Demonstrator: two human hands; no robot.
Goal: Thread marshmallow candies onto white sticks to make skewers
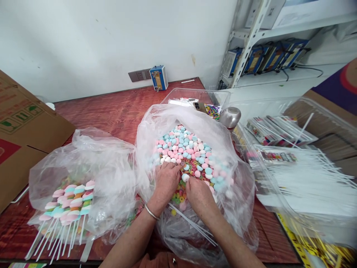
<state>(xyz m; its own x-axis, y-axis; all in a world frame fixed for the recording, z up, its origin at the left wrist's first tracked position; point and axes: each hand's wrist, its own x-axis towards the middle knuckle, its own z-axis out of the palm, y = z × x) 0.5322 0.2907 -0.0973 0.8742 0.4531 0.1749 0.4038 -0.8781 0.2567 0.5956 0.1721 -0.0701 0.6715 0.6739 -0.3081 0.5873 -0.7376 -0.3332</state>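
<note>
A large clear plastic bag [150, 126] lies open on the table, filled with pink, blue and white round candies [184, 143] and small ring-shaped gummies [180, 195]. Inside its mouth, my left hand [166, 180] is curled over the candies, fingers closed; whatever it grips is hidden. Close beside it my right hand [200, 195] is closed with the fingertips at a white candy [185, 177]; what is inside the fist does not show. Several white sticks [192, 223] lie across the bag between my forearms. To the left, candy skewers [69, 203] on white sticks rest on another plastic bag [111, 160].
A cardboard box [25, 137] stands at left. Behind the bag are a clear tray [178, 93], a phone [199, 107] and a metal container [230, 117]. At right, a clear bin [276, 197] holds white sticks and packets. A blue device [158, 78] stands by the wall.
</note>
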